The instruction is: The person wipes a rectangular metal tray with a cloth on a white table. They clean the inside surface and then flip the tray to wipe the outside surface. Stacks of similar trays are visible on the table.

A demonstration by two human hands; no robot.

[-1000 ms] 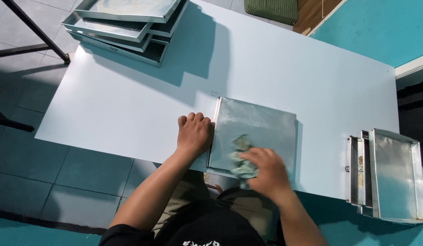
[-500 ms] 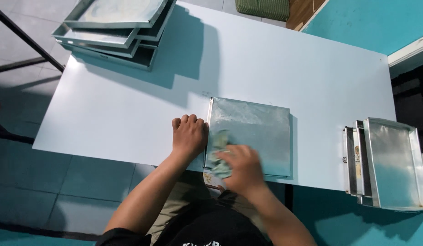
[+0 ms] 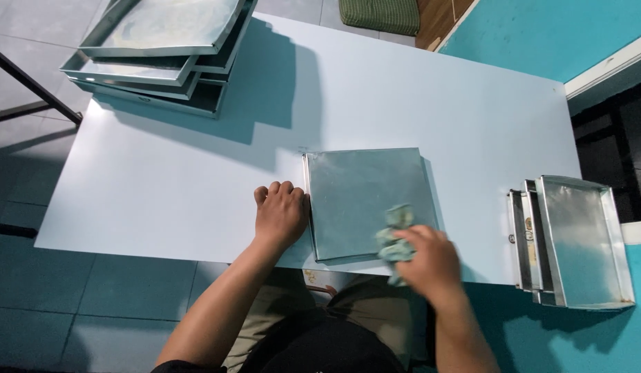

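Your left hand (image 3: 280, 213) lies flat and open on the white table (image 3: 196, 173), knuckles up, its fingers pressed against the left edge of the square metal tray (image 3: 358, 190) that sits just below the middle of the frame. That tray lies bottom up near the table's lower edge; it looks like thin, stiff sheet metal, light and smooth enough to slide on the tabletop, so bracing it at the folded rim, as you do, is probably the surest hold. Your right hand (image 3: 431, 259) is closed around a crumpled greenish cloth (image 3: 396, 231), pressing it onto the tray's lower right corner; the cloth is soft and bunches easily, so a full-fist grip suits it. Both forearms reach up from the bottom of the frame, the right one bent outward. A stack of similar trays (image 3: 158, 52) stands at the upper left, and another small stack of trays (image 3: 576, 242) sits at the right edge of the table.
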